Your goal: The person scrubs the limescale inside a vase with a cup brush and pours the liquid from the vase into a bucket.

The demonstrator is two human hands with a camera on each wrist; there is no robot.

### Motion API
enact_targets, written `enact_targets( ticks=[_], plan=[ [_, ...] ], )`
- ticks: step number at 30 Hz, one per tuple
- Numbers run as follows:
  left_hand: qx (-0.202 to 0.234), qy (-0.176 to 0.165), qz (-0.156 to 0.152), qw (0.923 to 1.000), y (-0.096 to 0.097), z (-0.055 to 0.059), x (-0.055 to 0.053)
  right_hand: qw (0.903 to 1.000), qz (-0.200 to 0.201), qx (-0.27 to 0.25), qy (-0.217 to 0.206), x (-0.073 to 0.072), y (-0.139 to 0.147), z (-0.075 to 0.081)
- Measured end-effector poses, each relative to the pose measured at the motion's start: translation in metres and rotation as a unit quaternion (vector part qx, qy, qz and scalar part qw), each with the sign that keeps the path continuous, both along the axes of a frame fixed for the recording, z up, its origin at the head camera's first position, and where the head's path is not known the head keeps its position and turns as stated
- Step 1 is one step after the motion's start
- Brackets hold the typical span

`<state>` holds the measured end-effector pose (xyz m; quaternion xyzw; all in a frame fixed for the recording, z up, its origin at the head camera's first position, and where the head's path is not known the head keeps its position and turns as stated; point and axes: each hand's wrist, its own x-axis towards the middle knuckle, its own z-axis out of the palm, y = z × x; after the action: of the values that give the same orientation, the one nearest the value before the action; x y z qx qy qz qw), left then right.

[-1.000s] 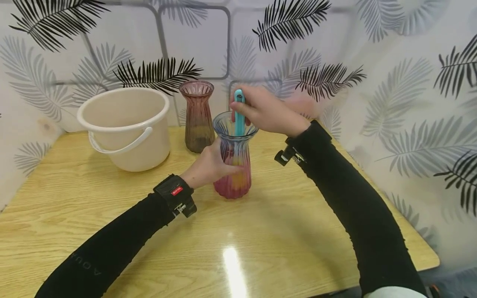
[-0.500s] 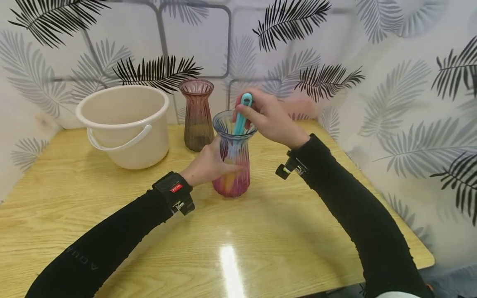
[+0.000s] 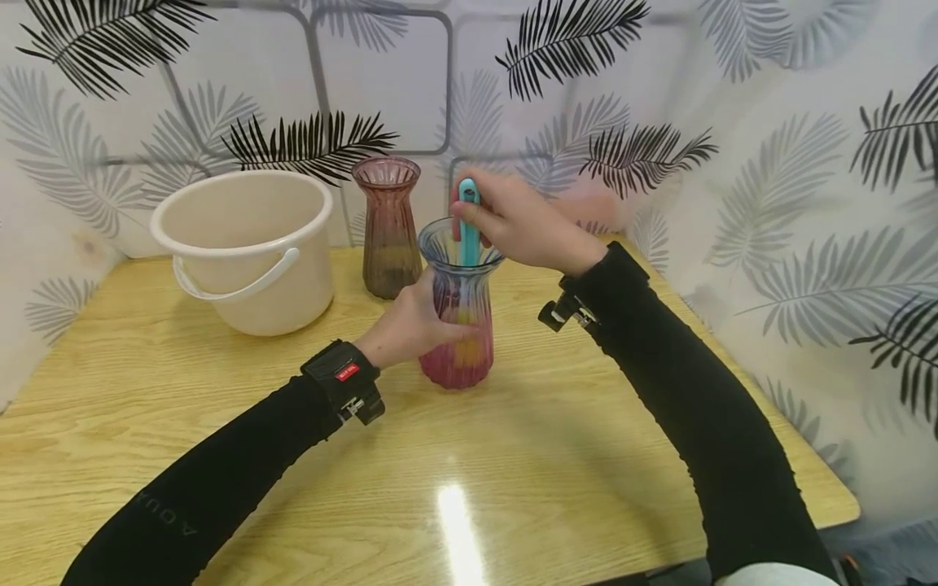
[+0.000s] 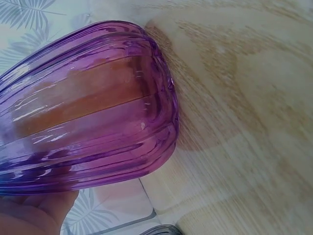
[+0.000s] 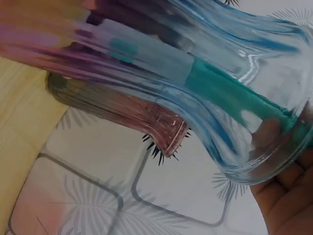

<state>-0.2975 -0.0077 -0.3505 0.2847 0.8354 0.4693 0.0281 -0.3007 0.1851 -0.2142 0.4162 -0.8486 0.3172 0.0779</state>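
A ribbed glass vase, blue at the rim and pink-purple at the base, stands upright on the wooden table. My left hand grips it round the middle from the left. Above its mouth, my right hand holds the teal handle of a sponge brush, thumb and fingers curled round it. The handle reaches down into the vase, almost vertical. Through the purple glass, the brush's orange-and-whitish block-shaped head shows near the bottom. In the right wrist view, fingertips are visible through the rim.
Behind on the left stands a cream bucket with its handle hanging at the front. A second ribbed vase, pinkish-brown, stands between bucket and wall. The patterned wall closes off the back and right of the table.
The brush handle leaned right half a second ago and is now nearly vertical again, my right hand shifting slightly left with it. My left hand and the vase have stayed in place.
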Motion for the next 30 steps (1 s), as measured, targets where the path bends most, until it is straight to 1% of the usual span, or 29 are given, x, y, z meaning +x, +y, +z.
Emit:
enact_targets(
  ticks=[2,4,8,12,16,18,20,24,27,30],
  plan=[
    [-0.010,0.007,0.003,0.9999,0.001,0.001,0.000,0.9997,-0.003,-0.010,-0.023,0.000,0.003,0.001],
    [-0.014,0.012,0.005,0.9998,0.001,0.001,0.000,0.9985,-0.002,-0.032,-0.045,0.000,0.007,0.000],
    [-0.021,0.017,0.011,0.9996,0.000,0.000,0.000,0.9947,0.000,-0.082,-0.061,0.000,0.011,-0.007],
    [-0.020,0.015,0.012,0.9996,0.000,0.000,0.001,0.9906,-0.003,-0.126,-0.054,0.001,0.011,-0.017],
    [-0.016,0.011,0.014,0.9997,0.002,0.000,0.001,0.9894,0.002,-0.142,-0.030,0.001,0.006,-0.023],
    [-0.016,0.007,0.014,0.9998,0.002,0.000,0.002,0.9901,0.005,-0.139,-0.016,0.001,0.003,-0.024],
    [-0.017,0.004,0.014,0.9998,0.002,0.000,0.002,0.9924,0.001,-0.123,0.006,0.001,0.001,-0.023],
    [-0.013,0.004,0.009,0.9999,0.001,0.000,0.001,0.9966,-0.002,-0.074,0.037,0.001,-0.003,-0.016],
    [-0.001,0.010,0.001,0.9999,0.002,-0.002,0.000,0.9987,0.000,-0.032,0.040,0.001,-0.004,-0.009],
    [0.004,0.018,-0.007,0.9998,0.003,-0.002,0.000,0.9997,-0.005,-0.004,0.023,0.002,-0.003,-0.003]
  ],
)
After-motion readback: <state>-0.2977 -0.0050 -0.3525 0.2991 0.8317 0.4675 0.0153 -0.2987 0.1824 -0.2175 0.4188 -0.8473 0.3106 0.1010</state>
